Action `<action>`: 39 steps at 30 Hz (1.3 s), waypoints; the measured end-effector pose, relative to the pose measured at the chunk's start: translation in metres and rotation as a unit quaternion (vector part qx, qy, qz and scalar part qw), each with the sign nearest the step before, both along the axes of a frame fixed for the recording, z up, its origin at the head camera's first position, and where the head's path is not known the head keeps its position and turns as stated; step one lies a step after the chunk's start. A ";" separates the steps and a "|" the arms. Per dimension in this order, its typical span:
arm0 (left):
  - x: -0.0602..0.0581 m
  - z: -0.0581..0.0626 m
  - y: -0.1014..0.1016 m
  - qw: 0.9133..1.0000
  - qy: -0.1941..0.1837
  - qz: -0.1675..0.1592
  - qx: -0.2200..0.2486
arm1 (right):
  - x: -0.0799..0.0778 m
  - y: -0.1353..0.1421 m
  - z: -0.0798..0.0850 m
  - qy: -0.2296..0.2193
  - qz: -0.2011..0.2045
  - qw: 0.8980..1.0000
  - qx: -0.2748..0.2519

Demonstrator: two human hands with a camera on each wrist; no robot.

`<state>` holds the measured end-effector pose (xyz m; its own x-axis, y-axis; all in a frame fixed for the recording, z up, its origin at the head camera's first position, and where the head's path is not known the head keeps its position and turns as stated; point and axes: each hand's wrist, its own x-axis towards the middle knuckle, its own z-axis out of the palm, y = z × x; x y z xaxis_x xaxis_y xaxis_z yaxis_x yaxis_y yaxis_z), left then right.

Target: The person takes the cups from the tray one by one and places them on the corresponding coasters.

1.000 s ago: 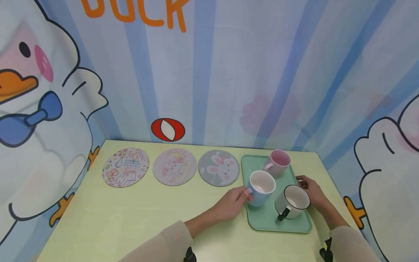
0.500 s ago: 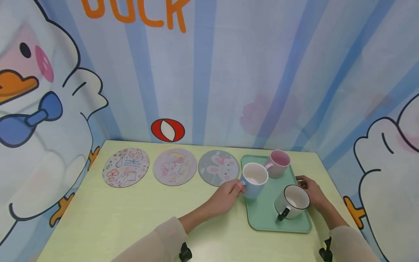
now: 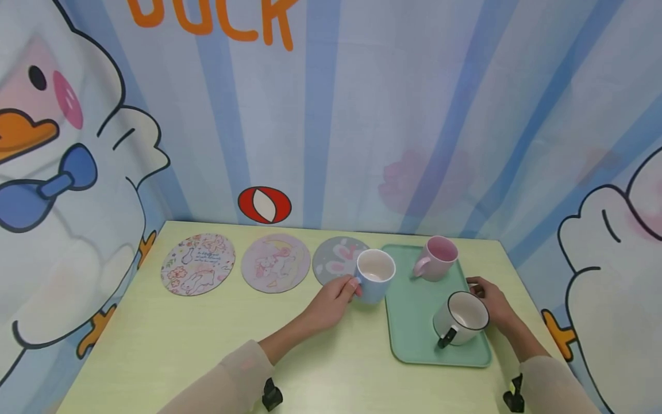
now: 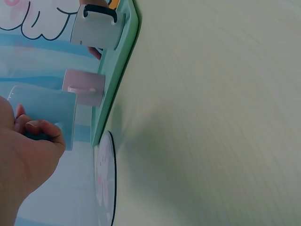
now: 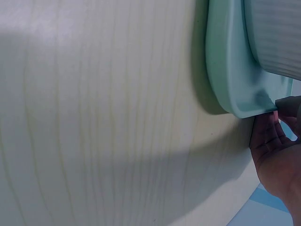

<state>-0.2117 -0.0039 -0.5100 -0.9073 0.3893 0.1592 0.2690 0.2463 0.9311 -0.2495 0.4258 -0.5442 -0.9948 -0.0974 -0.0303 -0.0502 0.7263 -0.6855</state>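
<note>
My left hand (image 3: 327, 306) pinches the handle of a light blue mug (image 3: 377, 287). In the left wrist view that blue mug (image 4: 47, 106) hangs upright above the table, just left of the green tray and partly covering the grey bunny coaster (image 3: 331, 261). My right hand (image 3: 495, 306) grips the right edge of the green tray (image 3: 414, 342); in the right wrist view the thumb lies over the rim and the fingers are beneath it. On the tray stand a pink mug (image 3: 435, 265) at the back and a white mug (image 3: 446, 323) with a black rim and handle nearer the front.
Two more round coasters lie left of the grey one: a pink unicorn coaster (image 3: 276, 264) and a floral coaster (image 3: 198, 264) at the far left. A striped cartoon curtain (image 3: 351, 115) rises behind the pale yellow table (image 3: 181, 345).
My left hand has carried the blue mug leftward, from over the tray to beyond its left edge, by the grey coaster. My right hand has stayed on the tray's edge.
</note>
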 end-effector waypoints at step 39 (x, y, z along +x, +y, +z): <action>-0.002 -0.005 -0.120 0.993 -0.037 0.100 -0.043 | 0.000 -0.002 0.001 0.000 -0.003 1.000 -0.006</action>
